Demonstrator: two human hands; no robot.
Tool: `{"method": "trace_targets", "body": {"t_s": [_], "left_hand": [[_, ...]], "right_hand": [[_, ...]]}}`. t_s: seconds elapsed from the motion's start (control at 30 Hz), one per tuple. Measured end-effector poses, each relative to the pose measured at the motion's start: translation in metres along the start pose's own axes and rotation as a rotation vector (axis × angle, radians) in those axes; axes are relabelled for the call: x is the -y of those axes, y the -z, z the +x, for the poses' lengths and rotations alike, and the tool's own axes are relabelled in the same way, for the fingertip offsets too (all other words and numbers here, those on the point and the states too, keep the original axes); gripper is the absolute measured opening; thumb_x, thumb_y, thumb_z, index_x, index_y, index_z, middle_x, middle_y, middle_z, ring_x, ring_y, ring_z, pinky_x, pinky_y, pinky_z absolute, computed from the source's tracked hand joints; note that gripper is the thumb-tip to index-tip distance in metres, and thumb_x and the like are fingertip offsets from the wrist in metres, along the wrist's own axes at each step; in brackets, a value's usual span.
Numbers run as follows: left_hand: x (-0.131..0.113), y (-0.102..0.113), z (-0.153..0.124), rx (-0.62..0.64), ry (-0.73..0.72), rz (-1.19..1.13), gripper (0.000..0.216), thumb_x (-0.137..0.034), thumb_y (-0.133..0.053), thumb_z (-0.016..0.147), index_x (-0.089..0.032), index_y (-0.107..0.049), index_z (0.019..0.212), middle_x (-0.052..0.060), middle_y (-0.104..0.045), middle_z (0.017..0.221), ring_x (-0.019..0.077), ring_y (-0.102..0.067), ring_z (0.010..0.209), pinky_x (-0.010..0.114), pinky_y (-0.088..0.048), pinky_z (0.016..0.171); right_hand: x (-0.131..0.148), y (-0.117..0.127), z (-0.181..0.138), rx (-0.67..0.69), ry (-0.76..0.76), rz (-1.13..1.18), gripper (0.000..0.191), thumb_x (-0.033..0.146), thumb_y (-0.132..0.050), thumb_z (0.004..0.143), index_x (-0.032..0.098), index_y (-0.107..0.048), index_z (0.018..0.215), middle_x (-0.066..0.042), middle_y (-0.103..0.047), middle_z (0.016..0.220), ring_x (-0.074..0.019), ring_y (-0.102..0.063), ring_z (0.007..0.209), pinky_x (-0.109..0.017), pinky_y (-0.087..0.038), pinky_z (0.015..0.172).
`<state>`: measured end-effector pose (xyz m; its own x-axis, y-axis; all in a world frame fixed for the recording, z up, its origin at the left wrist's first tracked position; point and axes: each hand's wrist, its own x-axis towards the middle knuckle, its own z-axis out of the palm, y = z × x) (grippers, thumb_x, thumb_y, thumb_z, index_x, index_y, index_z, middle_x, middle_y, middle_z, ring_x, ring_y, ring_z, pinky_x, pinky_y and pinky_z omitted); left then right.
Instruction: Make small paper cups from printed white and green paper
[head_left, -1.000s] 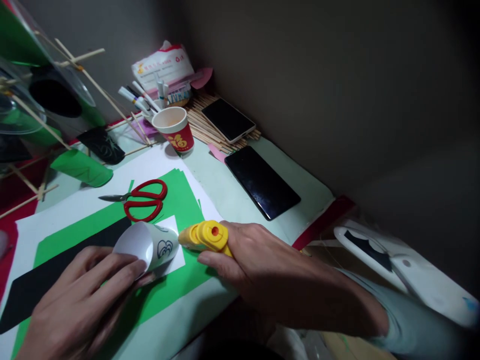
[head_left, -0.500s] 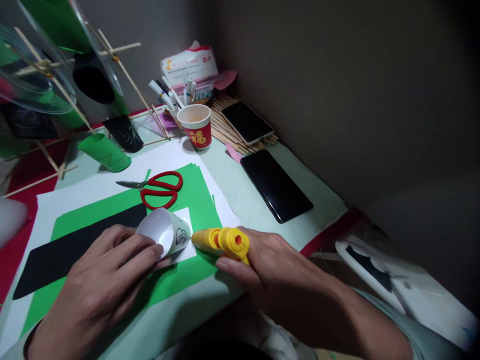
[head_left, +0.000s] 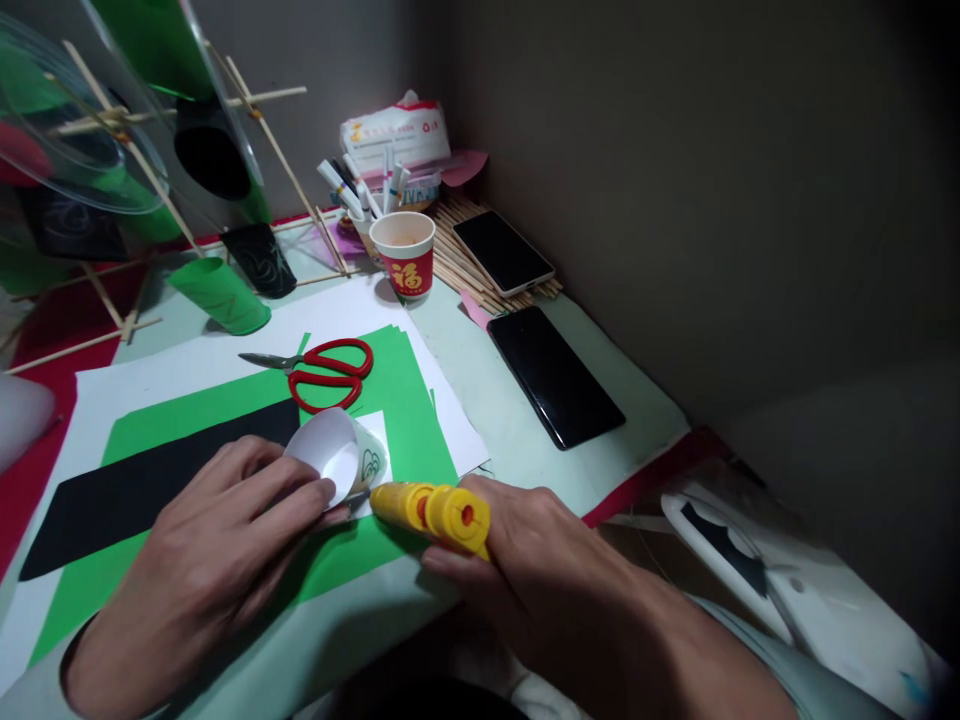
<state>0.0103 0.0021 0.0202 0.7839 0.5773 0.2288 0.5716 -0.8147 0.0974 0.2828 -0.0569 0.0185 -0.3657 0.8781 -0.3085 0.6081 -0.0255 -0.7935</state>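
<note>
My left hand (head_left: pixel 202 560) lies on the green paper sheet (head_left: pixel 390 385) and pinches a curled white paper piece (head_left: pixel 330 460) that bears a small drawn swirl. My right hand (head_left: pixel 540 590) is closed round a yellow glue gun (head_left: pixel 431 510). Its nozzle points left and sits at the lower edge of the curled paper, close to my left fingertips. A black paper strip (head_left: pixel 142 490) runs under my left hand across the green sheet. Red-handled scissors (head_left: pixel 322 372) rest just beyond the curled paper.
A red paper cup (head_left: pixel 405 255), a holder of markers (head_left: pixel 360 190) and a tissue pack (head_left: pixel 394 130) stand at the back. Two phones (head_left: pixel 555 375) (head_left: pixel 502 250) lie by the wall. A stick frame with green and black paper rolls (head_left: pixel 217 295) occupies the left.
The view has swung right, so everything sits further right in the picture. The glue gun has turned and its nozzle has dropped to the curled paper's lower edge near my left fingertips.
</note>
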Motion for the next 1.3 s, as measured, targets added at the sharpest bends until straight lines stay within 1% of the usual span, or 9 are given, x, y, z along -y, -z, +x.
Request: {"method": "trace_targets", "body": {"t_s": [0.1, 0.23, 0.43, 0.6, 0.7, 0.87, 1.03, 1.13, 1.3], "left_hand": [[0.000, -0.001, 0.000, 0.001, 0.003, -0.017, 0.019, -0.024, -0.038, 0.109, -0.021, -0.056, 0.104, 0.007, -0.064, 0.096, 0.0250, -0.048, 0.090, 0.040, -0.041, 0.079], [0.000, -0.002, -0.001, -0.012, 0.006, -0.037, 0.022, -0.025, -0.036, 0.109, -0.022, -0.056, 0.103, 0.007, -0.064, 0.096, 0.0251, -0.049, 0.091, 0.039, -0.042, 0.079], [0.001, -0.002, -0.003, 0.006, 0.052, -0.077, 0.020, -0.021, -0.038, 0.108, -0.025, -0.057, 0.107, 0.006, -0.066, 0.099, 0.0265, -0.050, 0.093, 0.042, -0.042, 0.081], [0.002, -0.003, -0.004, -0.002, 0.028, -0.052, 0.019, -0.016, -0.039, 0.106, -0.025, -0.055, 0.109, 0.007, -0.066, 0.100, 0.0278, -0.050, 0.094, 0.043, -0.043, 0.080], [0.003, -0.004, -0.005, 0.023, 0.029, -0.048, 0.020, -0.012, -0.043, 0.103, -0.025, -0.056, 0.109, 0.008, -0.066, 0.100, 0.0291, -0.050, 0.095, 0.044, -0.042, 0.081], [0.005, -0.002, -0.009, 0.033, 0.031, -0.043, 0.030, -0.002, -0.043, 0.098, -0.025, -0.056, 0.113, 0.010, -0.066, 0.103, 0.0306, -0.050, 0.098, 0.046, -0.043, 0.082], [0.006, -0.003, -0.011, 0.044, 0.043, -0.055, 0.035, 0.000, -0.041, 0.096, -0.028, -0.055, 0.112, 0.010, -0.066, 0.103, 0.0316, -0.049, 0.095, 0.050, -0.043, 0.081], [0.008, -0.005, -0.015, 0.052, 0.078, -0.087, 0.034, -0.003, -0.044, 0.098, -0.029, -0.057, 0.116, 0.010, -0.065, 0.106, 0.0320, -0.050, 0.098, 0.051, -0.045, 0.083], [0.014, -0.008, -0.024, 0.061, 0.099, -0.092, 0.033, -0.009, -0.051, 0.098, -0.031, -0.059, 0.122, 0.012, -0.067, 0.110, 0.0346, -0.053, 0.102, 0.055, -0.046, 0.087]], "right_hand": [[0.002, 0.002, 0.002, 0.014, -0.006, 0.001, 0.036, 0.057, -0.050, 0.104, 0.022, -0.061, 0.100, -0.002, -0.064, 0.095, -0.0174, -0.057, 0.076, -0.032, -0.038, 0.065], [0.002, 0.006, 0.004, 0.017, 0.032, 0.036, 0.034, 0.055, -0.049, 0.105, 0.023, -0.063, 0.104, -0.001, -0.066, 0.096, -0.0167, -0.059, 0.077, -0.031, -0.039, 0.066], [0.001, 0.013, 0.005, -0.034, -0.022, 0.017, 0.038, 0.058, -0.052, 0.104, 0.022, -0.066, 0.102, -0.002, -0.069, 0.090, -0.0187, -0.061, 0.074, -0.030, -0.042, 0.064], [0.003, 0.019, 0.010, -0.050, 0.047, -0.003, 0.036, 0.051, -0.051, 0.107, 0.021, -0.069, 0.118, -0.006, -0.072, 0.099, -0.0232, -0.067, 0.087, -0.033, -0.049, 0.080], [0.003, 0.022, 0.013, -0.051, 0.079, -0.007, 0.037, 0.047, -0.050, 0.108, 0.020, -0.068, 0.124, -0.009, -0.073, 0.104, -0.0256, -0.069, 0.093, -0.035, -0.050, 0.084], [0.003, 0.025, 0.018, -0.054, 0.124, -0.017, 0.037, 0.045, -0.048, 0.109, 0.018, -0.068, 0.125, -0.011, -0.073, 0.111, -0.0270, -0.069, 0.100, -0.036, -0.050, 0.088], [0.005, 0.029, 0.022, -0.056, 0.152, -0.033, 0.035, 0.044, -0.047, 0.110, 0.018, -0.068, 0.122, -0.011, -0.074, 0.109, -0.0260, -0.069, 0.099, -0.034, -0.049, 0.086], [0.005, 0.031, 0.026, -0.067, 0.195, -0.077, 0.035, 0.043, -0.045, 0.111, 0.017, -0.068, 0.115, -0.011, -0.073, 0.108, -0.0249, -0.068, 0.098, -0.032, -0.047, 0.083], [0.005, 0.033, 0.035, -0.092, 0.237, -0.158, 0.036, 0.043, -0.043, 0.112, 0.015, -0.064, 0.106, -0.009, -0.071, 0.100, -0.0219, -0.064, 0.083, -0.032, -0.042, 0.072]]}}
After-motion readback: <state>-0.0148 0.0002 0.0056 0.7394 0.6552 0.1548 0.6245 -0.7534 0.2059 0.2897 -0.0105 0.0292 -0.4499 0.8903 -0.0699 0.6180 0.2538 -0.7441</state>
